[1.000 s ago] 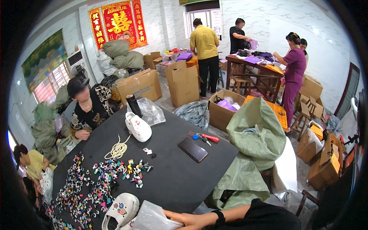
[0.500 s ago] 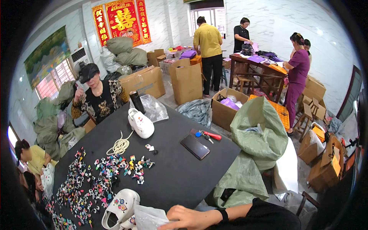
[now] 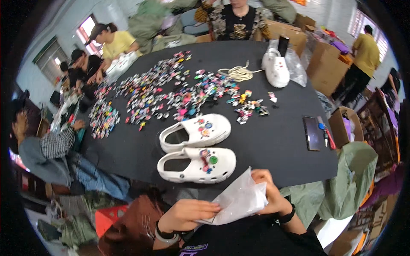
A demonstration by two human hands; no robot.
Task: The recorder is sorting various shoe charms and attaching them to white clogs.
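Here, left fingers (image 3: 206,207) and right fingers (image 3: 261,175) hold white bag (image 3: 241,199).

From my station I see the wearer in a black top (image 3: 260,239), dark and plain across the chest except for a purple print (image 3: 194,249) at the front, part of it a slim strip with marks too small for me to read. On the wrist of the bare left hand (image 3: 188,215) I make out a dark band (image 3: 164,231) and, just beside it on the forearm side, a pale, rounded bangle (image 3: 166,239). The bare right hand (image 3: 271,194) has a single black wristband (image 3: 287,216), and I see the right sleeve (image 3: 308,241) is black, leaving the forearm uncovered
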